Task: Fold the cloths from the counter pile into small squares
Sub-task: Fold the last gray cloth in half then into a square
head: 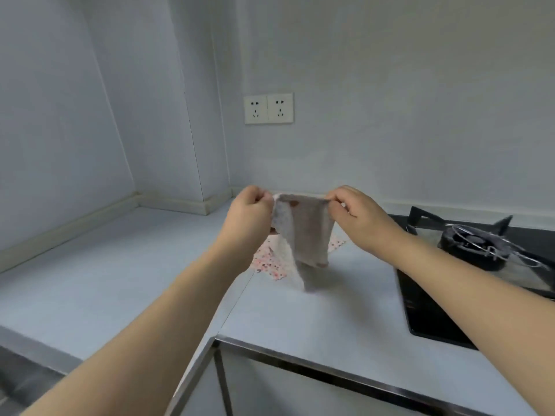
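At frame centre, left hand (250, 216) and right hand (357, 216) pinch a grey cloth's (303, 232) top corners above the table (120, 265). Folding looks barely begun. Floral cloths (268, 261) wait beneath.

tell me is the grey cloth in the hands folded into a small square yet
Not yet: the grey cloth hangs loose from its top corners, pinched by the left hand and right hand.

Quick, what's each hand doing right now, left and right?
Left hand: closed, pinching the top left corner of the grey cloth held up in the air.
Right hand: closed, pinching its top right corner.
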Demonstrator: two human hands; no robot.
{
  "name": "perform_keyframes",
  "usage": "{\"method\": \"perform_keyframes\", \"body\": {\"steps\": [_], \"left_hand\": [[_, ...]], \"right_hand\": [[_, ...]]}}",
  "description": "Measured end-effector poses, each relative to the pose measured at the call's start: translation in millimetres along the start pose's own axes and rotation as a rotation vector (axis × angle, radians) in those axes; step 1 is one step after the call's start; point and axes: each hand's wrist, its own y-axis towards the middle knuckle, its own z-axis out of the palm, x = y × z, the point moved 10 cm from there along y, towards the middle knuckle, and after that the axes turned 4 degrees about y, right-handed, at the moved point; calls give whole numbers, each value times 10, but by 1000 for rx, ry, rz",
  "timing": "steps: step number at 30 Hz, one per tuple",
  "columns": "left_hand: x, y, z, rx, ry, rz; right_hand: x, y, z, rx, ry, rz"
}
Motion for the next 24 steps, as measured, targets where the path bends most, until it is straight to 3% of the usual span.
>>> {"method": "perform_keyframes", "body": {"steps": [6, 10, 13, 16, 19, 21, 24], "left_hand": [[-612, -440, -183, 80, -287, -56], [-863, -697, -189, 149, -408, -105], [-943, -845, -153, 275, -414, -124], [-720, -863, -118, 398, -241, -190], [-394, -661, -169, 345, 9, -164], [-171, -483, -172, 314, 158, -124], [275, -177, -88, 347, 431, -87]], "right_hand": [[832, -410, -873, -153, 255, 108], [1096, -671, -1036, -18, 430, 226], [1096, -821, -925, 186, 527, 307], [857, -933, -738, 372, 569, 433], [566, -1011, -539, 531, 517, 550], [302, -953, -424, 539, 389, 590], [-109, -691, -256, 418, 96, 543]]}}
